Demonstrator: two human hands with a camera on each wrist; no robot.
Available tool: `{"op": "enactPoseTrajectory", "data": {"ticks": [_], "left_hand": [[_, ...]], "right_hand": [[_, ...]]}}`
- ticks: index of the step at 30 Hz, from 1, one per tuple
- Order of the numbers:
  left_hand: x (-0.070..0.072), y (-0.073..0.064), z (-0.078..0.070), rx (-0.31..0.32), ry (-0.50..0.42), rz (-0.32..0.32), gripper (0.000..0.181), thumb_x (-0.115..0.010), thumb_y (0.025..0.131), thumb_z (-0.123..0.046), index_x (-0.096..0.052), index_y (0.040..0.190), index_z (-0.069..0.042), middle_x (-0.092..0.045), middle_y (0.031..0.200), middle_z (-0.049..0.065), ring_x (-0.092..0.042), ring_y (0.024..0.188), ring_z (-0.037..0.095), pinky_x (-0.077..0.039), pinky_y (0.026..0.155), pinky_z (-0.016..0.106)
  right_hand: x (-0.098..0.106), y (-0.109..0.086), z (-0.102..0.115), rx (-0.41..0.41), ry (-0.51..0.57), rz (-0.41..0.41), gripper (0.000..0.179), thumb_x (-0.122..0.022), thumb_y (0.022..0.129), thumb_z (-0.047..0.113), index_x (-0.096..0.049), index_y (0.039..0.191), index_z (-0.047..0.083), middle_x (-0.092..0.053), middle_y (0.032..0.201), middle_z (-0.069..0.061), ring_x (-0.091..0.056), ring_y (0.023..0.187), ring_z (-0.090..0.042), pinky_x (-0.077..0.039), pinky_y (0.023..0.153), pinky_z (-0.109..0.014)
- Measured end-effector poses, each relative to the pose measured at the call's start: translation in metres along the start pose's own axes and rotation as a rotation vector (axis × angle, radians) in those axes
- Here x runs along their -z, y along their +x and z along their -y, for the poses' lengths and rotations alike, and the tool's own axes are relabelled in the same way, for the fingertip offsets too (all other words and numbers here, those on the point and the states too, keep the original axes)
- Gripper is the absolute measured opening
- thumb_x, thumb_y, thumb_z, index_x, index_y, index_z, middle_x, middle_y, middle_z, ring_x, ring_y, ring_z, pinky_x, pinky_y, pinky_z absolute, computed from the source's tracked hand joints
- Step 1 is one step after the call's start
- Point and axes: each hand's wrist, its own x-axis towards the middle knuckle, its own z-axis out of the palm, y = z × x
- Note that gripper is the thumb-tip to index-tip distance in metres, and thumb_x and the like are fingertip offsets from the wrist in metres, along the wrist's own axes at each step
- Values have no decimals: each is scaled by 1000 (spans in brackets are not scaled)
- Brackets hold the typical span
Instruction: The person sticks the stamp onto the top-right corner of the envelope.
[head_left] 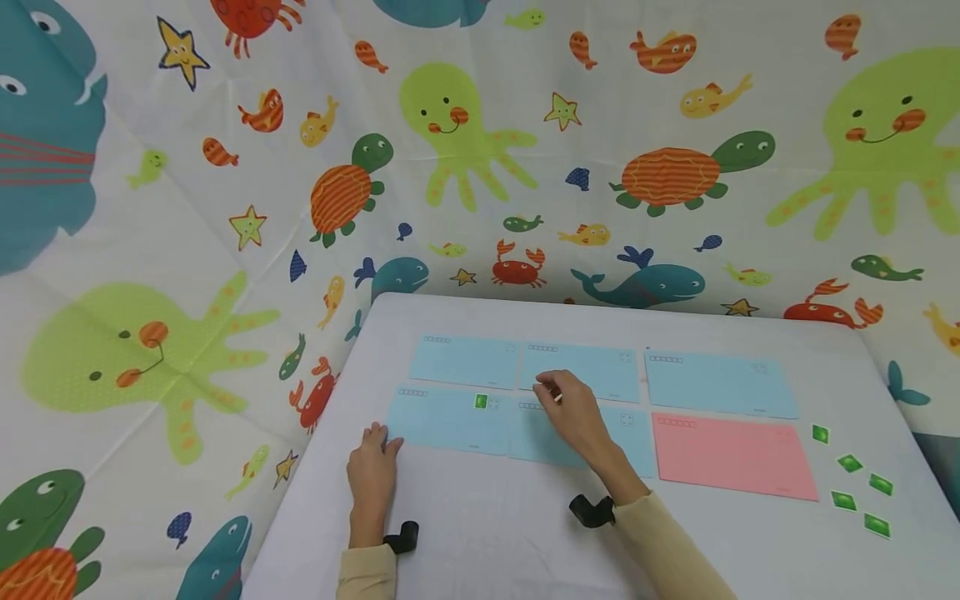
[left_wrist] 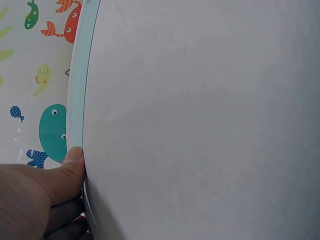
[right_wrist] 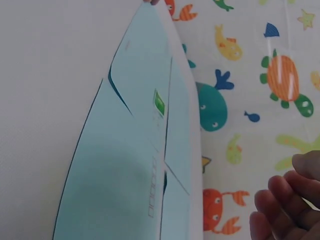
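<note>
My left hand [head_left: 372,475] rests at the lower left corner of a blue envelope [head_left: 442,429]. Its thumb lies on the envelope's edge, as the left wrist view shows. A green stamp [head_left: 481,402] sits at that envelope's upper right, beside its printed corner marks. Above the blue envelope in the middle of the near row [head_left: 547,442], my right hand [head_left: 573,417] is raised with bent fingers. A small white piece [head_left: 557,397] shows at its fingertips; what it is cannot be made out. In the right wrist view the right fingers [right_wrist: 285,200] appear curled, partly cut off.
Three more blue envelopes, left [head_left: 465,362], middle [head_left: 600,371] and right [head_left: 720,383], form the far row. A pink envelope [head_left: 735,454] lies at the near right. Several loose green stamps [head_left: 843,501] lie beyond it on the white table [head_left: 487,525]. A printed sea-animal cloth [head_left: 480,242] hangs behind.
</note>
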Motion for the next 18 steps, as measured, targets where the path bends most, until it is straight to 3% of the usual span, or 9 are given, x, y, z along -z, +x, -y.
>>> {"op": "enactPoseTrajectory", "data": {"ticks": [12,18], "left_hand": [[1,0,0,24,-3,23,50,-72,92,-14,-57,135,8,-53,140,28,-46,136,48,-41,109,58],[1,-1,0,8,10,6,49,-73,91,-13,-58,133,8,-53,139,29,-47,135,48,-42,108,59]], "right_hand": [[23,-11,-6,-55,-25,-40,25,-65,98,20,-69,116,3,-70,100,-7,-64,87,-16,-58,74,-33],[33,-17,-8,-44,-38,-72,28,-68,96,21,-68,117,2,-70,100,-8,-64,87,-18,-58,75,-39]]}}
